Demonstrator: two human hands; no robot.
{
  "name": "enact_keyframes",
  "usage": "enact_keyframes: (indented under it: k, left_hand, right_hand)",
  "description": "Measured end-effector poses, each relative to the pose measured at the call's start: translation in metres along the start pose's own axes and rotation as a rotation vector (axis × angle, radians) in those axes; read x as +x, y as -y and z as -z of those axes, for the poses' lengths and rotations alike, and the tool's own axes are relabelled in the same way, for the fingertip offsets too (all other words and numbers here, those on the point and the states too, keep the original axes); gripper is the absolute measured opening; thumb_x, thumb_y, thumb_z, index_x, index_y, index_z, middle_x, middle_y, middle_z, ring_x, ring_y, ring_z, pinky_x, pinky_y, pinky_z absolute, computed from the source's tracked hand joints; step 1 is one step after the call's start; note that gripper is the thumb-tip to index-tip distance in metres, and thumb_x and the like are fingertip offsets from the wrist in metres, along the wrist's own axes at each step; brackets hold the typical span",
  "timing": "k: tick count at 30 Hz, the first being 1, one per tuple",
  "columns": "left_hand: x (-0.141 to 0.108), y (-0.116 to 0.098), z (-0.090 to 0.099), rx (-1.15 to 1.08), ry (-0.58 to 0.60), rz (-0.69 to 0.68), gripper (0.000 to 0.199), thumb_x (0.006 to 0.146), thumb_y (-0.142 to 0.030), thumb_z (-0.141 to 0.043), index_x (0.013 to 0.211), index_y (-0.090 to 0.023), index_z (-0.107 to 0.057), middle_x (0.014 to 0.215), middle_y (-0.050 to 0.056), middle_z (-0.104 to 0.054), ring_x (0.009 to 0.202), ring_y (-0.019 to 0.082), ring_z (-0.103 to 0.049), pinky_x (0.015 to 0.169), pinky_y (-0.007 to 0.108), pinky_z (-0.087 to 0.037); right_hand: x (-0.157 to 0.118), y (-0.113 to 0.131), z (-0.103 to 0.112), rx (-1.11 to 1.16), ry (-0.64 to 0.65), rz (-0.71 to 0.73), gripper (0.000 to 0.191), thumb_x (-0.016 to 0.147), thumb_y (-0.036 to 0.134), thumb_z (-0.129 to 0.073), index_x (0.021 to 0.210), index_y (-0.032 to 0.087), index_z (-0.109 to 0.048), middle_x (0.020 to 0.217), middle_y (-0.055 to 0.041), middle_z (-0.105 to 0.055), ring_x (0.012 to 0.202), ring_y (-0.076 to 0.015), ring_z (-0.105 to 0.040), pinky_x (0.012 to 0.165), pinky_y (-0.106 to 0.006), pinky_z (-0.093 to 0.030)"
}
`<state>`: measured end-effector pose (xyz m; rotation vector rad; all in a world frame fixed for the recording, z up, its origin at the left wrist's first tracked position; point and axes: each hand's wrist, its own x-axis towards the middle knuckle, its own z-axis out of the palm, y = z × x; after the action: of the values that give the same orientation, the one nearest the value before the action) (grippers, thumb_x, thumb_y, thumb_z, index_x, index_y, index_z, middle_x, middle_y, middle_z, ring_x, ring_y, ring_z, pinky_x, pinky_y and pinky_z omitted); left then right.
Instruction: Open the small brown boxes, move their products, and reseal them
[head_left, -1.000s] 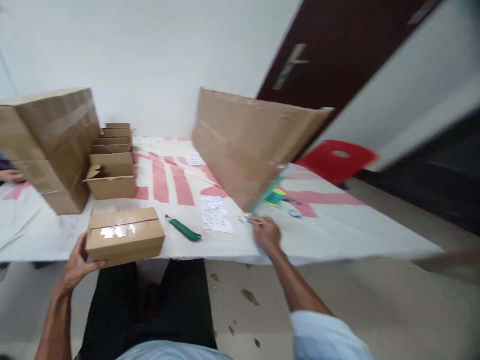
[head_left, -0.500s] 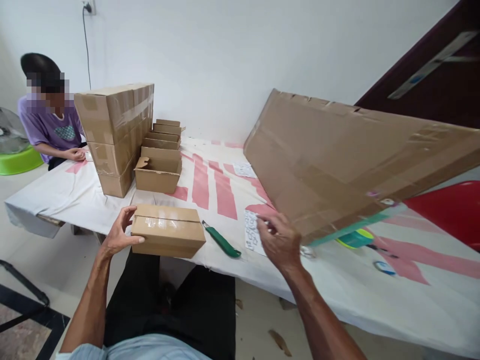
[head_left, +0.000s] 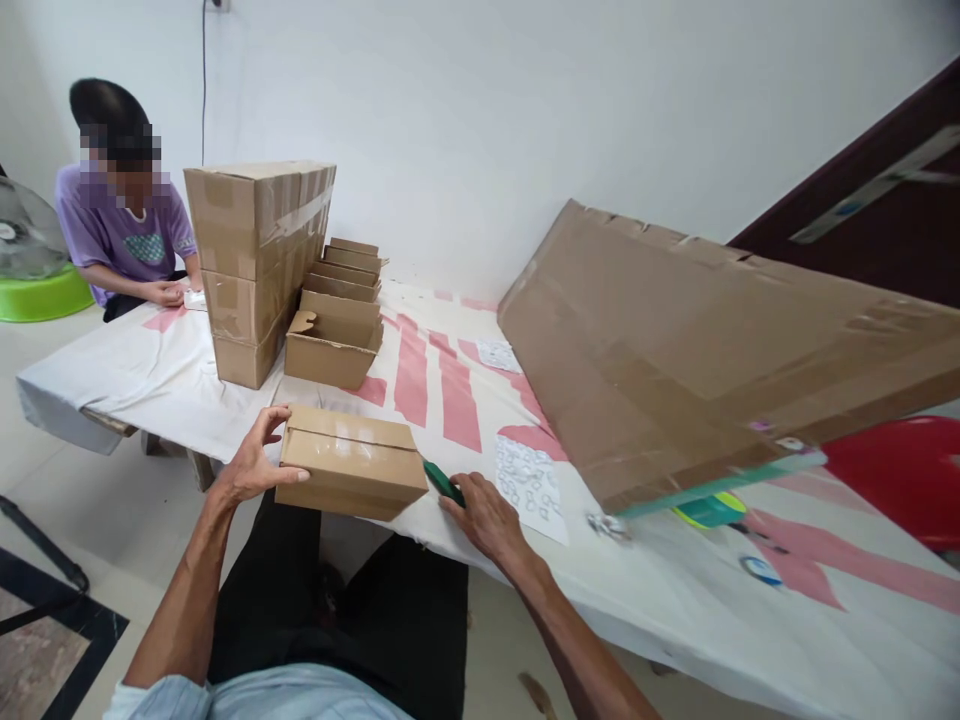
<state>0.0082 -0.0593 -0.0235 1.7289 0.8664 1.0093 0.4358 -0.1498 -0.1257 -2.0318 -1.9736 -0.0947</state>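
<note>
A closed cardboard box (head_left: 349, 468) with clear tape across its top flaps lies at the table's front edge. My left hand (head_left: 259, 462) grips its left end, thumb on the front and fingers at the back. Just right of the box is a green utility knife (head_left: 444, 482). My right hand (head_left: 484, 510) is over the knife's right end, fingers curled around it. A sheet of paper with printed or drawn marks (head_left: 531, 485) lies to the right of that hand.
Stacked taped boxes (head_left: 238, 225) and open boxes (head_left: 334, 345) stand at the back left. A large cardboard sheet (head_left: 675, 350) leans at the right, near a tape roll (head_left: 760, 570). A person in purple (head_left: 135, 235) sits at the far left. The cloth-covered table (head_left: 637, 580) extends right.
My right hand has moved left and down from above the paper to the green knife, and has taken hold of it. My left hand still holds the box. The view has shifted slightly.
</note>
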Motion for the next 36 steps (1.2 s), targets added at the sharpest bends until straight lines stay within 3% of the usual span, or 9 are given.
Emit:
enact_keyframes:
  k: [4, 7, 11, 13, 17, 21, 27, 36]
  left_hand:
    - [0.0, 0.0, -0.003, -0.037, -0.026, -0.009, 0.079, 0.058, -0.043, -0.099, 0.118, -0.027, -0.05, 0.163, 0.018, -0.043, 0.15, 0.039, -0.046, 0.116, 0.052, -0.042]
    - [-0.001, -0.003, -0.003, -0.024, -0.028, -0.015, 0.072, 0.059, -0.045, -0.098, 0.111, -0.026, -0.052, 0.161, 0.018, -0.047, 0.149, 0.039, -0.046, 0.116, 0.051, -0.042]
    - [-0.001, -0.007, -0.002, -0.02, -0.015, -0.015, 0.068, 0.061, -0.045, -0.097, 0.111, -0.025, -0.053, 0.161, 0.017, -0.047, 0.148, 0.038, -0.048, 0.115, 0.051, -0.042]
    - [-0.001, -0.008, -0.002, -0.029, -0.015, -0.017, 0.065, 0.065, -0.046, -0.095, 0.111, -0.025, -0.054, 0.16, 0.016, -0.048, 0.147, 0.038, -0.049, 0.115, 0.05, -0.043]
    - [-0.001, -0.009, -0.004, -0.028, -0.011, -0.02, 0.06, 0.071, -0.048, -0.091, 0.114, -0.024, -0.057, 0.159, 0.015, -0.047, 0.145, 0.037, -0.051, 0.115, 0.049, -0.045]
    - [-0.002, -0.007, -0.006, -0.019, -0.011, -0.024, 0.066, 0.073, -0.049, -0.089, 0.127, -0.025, -0.061, 0.16, 0.015, -0.046, 0.147, 0.038, -0.048, 0.114, 0.049, -0.047]
    - [-0.006, -0.003, -0.008, -0.003, -0.02, -0.019, 0.069, 0.073, -0.047, -0.088, 0.133, -0.027, -0.061, 0.16, 0.014, -0.045, 0.15, 0.036, -0.045, 0.114, 0.048, -0.047]
    - [-0.007, 0.0, -0.009, 0.017, -0.024, -0.019, 0.072, 0.073, -0.049, -0.088, 0.136, -0.028, -0.06, 0.164, 0.014, -0.042, 0.153, 0.037, -0.042, 0.115, 0.05, -0.046]
  right_hand:
    - [-0.005, 0.0, -0.006, 0.021, -0.03, -0.015, 0.025, 0.093, 0.034, -0.055, 0.113, 0.025, -0.066, 0.108, -0.0111, -0.071, 0.1, -0.0301, -0.067, 0.081, -0.038, -0.052]
    - [-0.002, 0.006, 0.001, 0.083, -0.088, -0.056, 0.03, 0.097, 0.036, -0.044, 0.113, 0.024, -0.066, 0.103, -0.0113, -0.07, 0.091, -0.0283, -0.067, 0.075, -0.038, -0.051]
    - [0.014, 0.023, 0.036, 0.244, -0.302, -0.165, 0.036, 0.099, 0.042, -0.039, 0.105, 0.021, -0.069, 0.093, -0.0104, -0.069, 0.083, -0.0269, -0.065, 0.072, -0.037, -0.049]
    - [0.026, 0.04, 0.064, 0.385, -0.33, -0.132, 0.035, 0.098, 0.049, -0.046, 0.099, 0.022, -0.07, 0.087, -0.0082, -0.07, 0.079, -0.0255, -0.064, 0.071, -0.036, -0.05]
    - [0.049, 0.091, 0.119, 0.607, -0.161, 0.089, 0.03, 0.097, 0.049, -0.058, 0.094, 0.024, -0.073, 0.087, -0.0054, -0.075, 0.078, -0.0232, -0.066, 0.071, -0.033, -0.051]
    - [0.068, 0.135, 0.149, 0.614, -0.028, 0.285, 0.026, 0.098, 0.042, -0.06, 0.093, 0.022, -0.075, 0.087, -0.0056, -0.077, 0.078, -0.0222, -0.069, 0.073, -0.033, -0.051]
    - [0.091, 0.157, 0.159, 0.52, 0.1, 0.422, 0.027, 0.1, 0.04, -0.057, 0.089, 0.021, -0.074, 0.086, -0.0054, -0.076, 0.077, -0.0202, -0.069, 0.069, -0.031, -0.048]
    - [0.099, 0.168, 0.167, 0.397, 0.13, 0.507, 0.027, 0.103, 0.038, -0.056, 0.096, 0.02, -0.076, 0.09, -0.006, -0.077, 0.081, -0.0197, -0.067, 0.074, -0.031, -0.047]
